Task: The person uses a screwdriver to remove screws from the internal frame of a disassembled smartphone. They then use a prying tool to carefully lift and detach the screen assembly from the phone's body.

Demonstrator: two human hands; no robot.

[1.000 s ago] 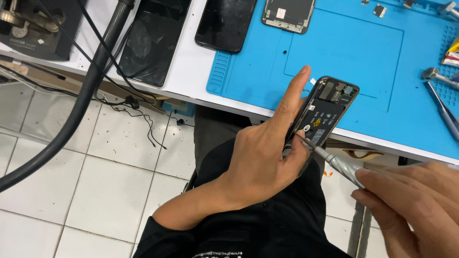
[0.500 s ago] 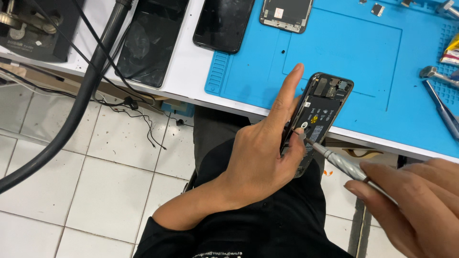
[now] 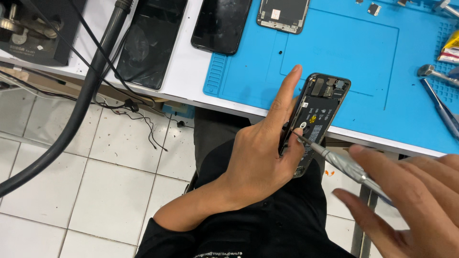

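Observation:
My left hand (image 3: 260, 153) grips an opened black phone (image 3: 319, 112) by its left edge, index finger stretched up along the side. The phone's inside faces up, showing a black battery and small parts, held over the near edge of the blue work mat (image 3: 344, 62). My right hand (image 3: 411, 200) at the lower right holds a slim silver screwdriver (image 3: 342, 162). Its tip touches the phone's interior near the left edge, about halfway down.
On the white bench lie a black phone (image 3: 221, 24), a dark screen panel (image 3: 150, 43) and a phone part (image 3: 283, 13) at the mat's top. Silver tools (image 3: 437, 91) rest at the right. A thick black hose (image 3: 81, 102) and thin cables hang over the tiled floor.
The phone and my left hand have shifted slightly; the screwdriver tip stays on the phone's interior while my right hand has moved a little lower and closer.

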